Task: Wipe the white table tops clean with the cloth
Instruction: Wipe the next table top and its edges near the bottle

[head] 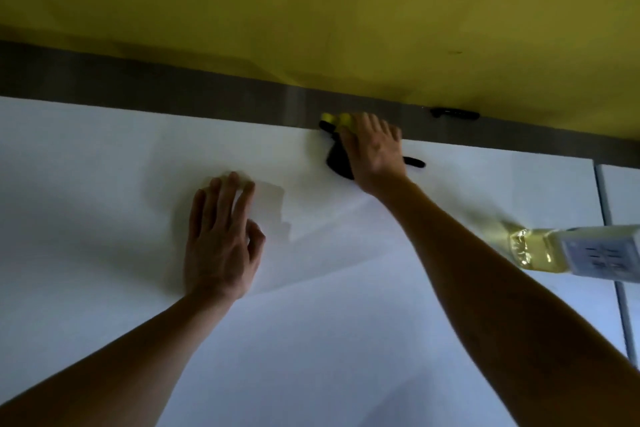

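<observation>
Hands flat; crumpled black-yellow cloth; smooth table.

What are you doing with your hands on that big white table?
A person is wiping the white table. Their right hand presses a black and yellow cloth flat against the far edge, next to the grey strip under the yellow wall. The left hand rests flat on the table nearer the person. A bottle of yellowish liquid lies at the right side.
</observation>
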### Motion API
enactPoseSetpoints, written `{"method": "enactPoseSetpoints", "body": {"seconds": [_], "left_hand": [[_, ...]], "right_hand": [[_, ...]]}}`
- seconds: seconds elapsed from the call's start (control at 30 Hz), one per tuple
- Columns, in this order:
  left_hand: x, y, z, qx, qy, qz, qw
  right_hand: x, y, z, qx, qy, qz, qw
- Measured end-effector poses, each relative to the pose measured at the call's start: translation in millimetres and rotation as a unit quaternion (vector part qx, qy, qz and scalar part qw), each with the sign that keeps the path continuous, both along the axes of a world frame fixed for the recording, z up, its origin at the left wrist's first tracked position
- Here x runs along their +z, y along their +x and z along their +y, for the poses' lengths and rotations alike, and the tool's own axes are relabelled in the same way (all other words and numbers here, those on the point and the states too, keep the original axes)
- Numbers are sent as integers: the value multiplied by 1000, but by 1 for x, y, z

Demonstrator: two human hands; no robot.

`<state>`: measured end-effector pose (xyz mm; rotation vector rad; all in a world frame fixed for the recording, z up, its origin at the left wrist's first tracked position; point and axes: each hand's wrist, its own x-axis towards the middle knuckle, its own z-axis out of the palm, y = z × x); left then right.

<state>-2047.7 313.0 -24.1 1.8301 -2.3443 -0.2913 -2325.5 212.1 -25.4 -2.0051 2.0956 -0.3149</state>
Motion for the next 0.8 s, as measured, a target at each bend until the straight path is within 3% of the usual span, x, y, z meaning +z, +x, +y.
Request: {"method": "enactPoseSetpoints", "body": {"seconds": [0.13,0.27,0.43,0.53,0.63,0.8], "left_hand": [[-2,0,-1,-3,-1,-11,1000],[-3,0,0,0,-10,-10,1000],[-3,-1,1,8,-14,1,1000],[-4,0,2,7,-8,-4,1000],[-6,1,1,4,-16,-8,1000],[-7,2,1,-6,-30,14,999]], "right_hand": [[-4,-51,13,-80,-30,7,996],[-9,-20,7,-110,-35,21,993],[-3,108,-24,6,9,-7,1000],[5,157,-32,70,-14,-49,996],[3,139,-32,80,-6,-47,996],[-8,24,-11,-40,-18,-4,999]]}}
